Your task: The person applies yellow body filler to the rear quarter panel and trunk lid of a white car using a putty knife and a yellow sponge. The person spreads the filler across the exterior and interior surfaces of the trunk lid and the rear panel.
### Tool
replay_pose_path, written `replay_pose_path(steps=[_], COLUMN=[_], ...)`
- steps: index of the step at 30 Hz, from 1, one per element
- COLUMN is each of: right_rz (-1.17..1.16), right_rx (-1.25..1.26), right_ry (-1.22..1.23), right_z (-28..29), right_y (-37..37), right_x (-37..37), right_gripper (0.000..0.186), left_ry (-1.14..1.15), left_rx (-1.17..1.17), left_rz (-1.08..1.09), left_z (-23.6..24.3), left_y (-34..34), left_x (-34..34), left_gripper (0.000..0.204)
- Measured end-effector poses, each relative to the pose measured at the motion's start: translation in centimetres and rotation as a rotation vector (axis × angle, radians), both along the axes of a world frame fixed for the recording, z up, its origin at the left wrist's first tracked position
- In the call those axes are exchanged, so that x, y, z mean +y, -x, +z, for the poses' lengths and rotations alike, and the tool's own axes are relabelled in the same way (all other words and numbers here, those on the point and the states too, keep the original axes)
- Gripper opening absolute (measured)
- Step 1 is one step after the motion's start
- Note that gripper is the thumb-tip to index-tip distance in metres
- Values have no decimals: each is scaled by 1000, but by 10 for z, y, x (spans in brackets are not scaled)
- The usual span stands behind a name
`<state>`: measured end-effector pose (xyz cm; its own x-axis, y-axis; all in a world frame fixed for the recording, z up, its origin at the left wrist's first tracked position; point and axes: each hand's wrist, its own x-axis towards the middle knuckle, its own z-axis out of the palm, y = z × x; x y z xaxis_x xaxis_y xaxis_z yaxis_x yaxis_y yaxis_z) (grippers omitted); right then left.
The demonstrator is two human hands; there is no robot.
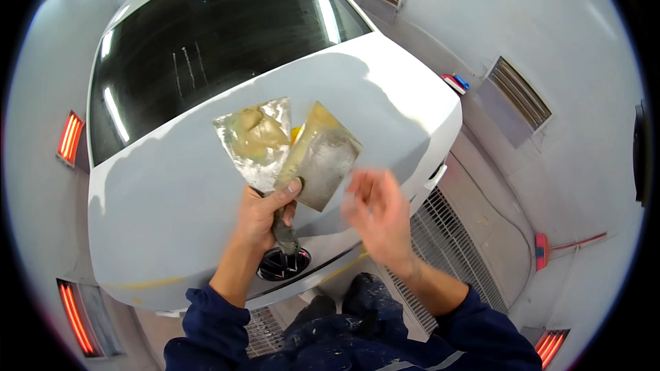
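My left hand [261, 218] is closed round the dark, crusted handle [284, 233] of a putty knife. A thick dab of beige putty [256, 132] sits on the left of two flat blades, a shiny metal one [260, 173]. The right one, a squarish grey spreader [324, 165] with beige smears along its upper edge, lies under my thumb. A small yellow patch shows between the two. My right hand [379, 216] hovers just right of the spreader, its fingers bent and blurred by motion. Beneath both hands lies the car's grey-coated rear lid [172, 199].
The white car's dark rear window [220, 34] is beyond the lid, and its round badge [283, 263] is near me. Floor grating [457, 251] runs to the right. Glowing heaters [71, 137] stand along the walls. A cable [505, 209] trails across the floor.
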<state>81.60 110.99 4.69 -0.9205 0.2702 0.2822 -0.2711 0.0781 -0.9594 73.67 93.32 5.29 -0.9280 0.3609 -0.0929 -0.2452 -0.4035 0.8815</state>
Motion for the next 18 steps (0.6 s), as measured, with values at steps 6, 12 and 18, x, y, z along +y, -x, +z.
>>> replay_pose_path(steps=[6, 12, 18], right_rz=[-117, -192, -1], right_rx=[-36, 852, 1131], right_ry=[343, -665, -890], right_z=[34, 41, 25], right_y=[49, 66, 112], right_x=[6, 53, 36], right_gripper=[27, 33, 39], left_ry=[185, 390, 571], left_rx=[97, 151, 229], left_rz=[28, 33, 114], left_z=[-10, -10, -13], left_y=[-1, -10, -18], left_x=[2, 1, 10], left_gripper=[30, 33, 29])
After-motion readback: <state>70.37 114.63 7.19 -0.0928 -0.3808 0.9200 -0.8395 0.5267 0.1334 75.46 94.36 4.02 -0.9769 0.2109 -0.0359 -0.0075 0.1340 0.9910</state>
